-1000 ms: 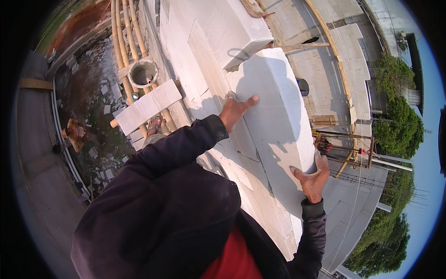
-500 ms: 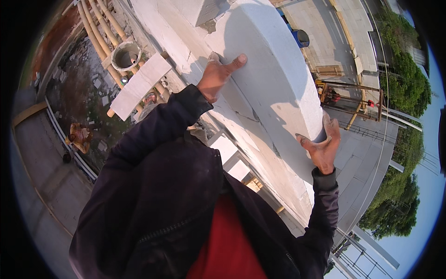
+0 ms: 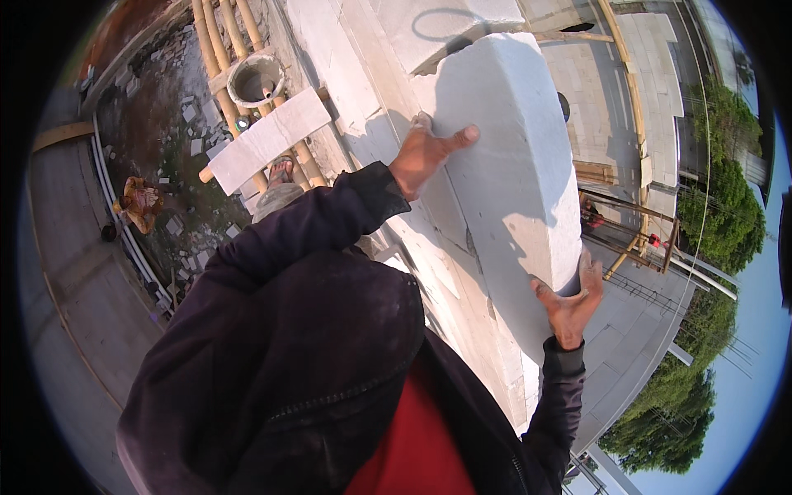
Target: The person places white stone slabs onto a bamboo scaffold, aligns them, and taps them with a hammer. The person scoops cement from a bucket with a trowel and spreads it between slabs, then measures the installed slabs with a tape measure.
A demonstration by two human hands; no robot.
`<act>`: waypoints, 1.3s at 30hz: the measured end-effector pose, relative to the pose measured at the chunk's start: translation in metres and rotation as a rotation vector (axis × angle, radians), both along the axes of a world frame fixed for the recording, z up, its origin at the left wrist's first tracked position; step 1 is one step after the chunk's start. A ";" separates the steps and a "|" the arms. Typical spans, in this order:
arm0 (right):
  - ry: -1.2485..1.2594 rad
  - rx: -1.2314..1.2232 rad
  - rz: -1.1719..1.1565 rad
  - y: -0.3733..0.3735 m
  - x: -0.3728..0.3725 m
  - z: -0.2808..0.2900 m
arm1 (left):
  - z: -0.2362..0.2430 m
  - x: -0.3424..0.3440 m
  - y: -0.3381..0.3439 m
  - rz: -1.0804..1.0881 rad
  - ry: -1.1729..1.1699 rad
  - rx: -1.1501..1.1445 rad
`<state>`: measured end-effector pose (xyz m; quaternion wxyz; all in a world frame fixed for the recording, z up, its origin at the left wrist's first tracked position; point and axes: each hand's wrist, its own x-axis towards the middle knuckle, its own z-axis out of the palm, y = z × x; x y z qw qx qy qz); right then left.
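A long white block with a chipped far end lies along the top of a pale block wall. My left hand grips it partway along, fingers over its left edge and thumb on its upper face. My right hand is wrapped round the near right corner. Beyond the far end sits another white block, with a gap and some rough edge between them. My sleeves are dark, and part of my shadow falls across the held block.
Left of the wall are bamboo poles, a mortar bucket, a loose slab and my sandalled foot. Rubble and an orange-brown shape lie lower down. On the right are a metal frame, a timber pole and trees.
The view has shifted back and forth as my head moved. Both hands stay on the same block; I cannot tell whether it moved along the wall.
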<state>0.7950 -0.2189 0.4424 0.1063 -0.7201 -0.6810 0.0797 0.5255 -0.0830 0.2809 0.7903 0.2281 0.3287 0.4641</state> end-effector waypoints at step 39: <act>0.067 -0.022 0.017 -0.004 -0.003 0.002 | 0.013 -0.006 0.000 -0.062 0.137 -0.014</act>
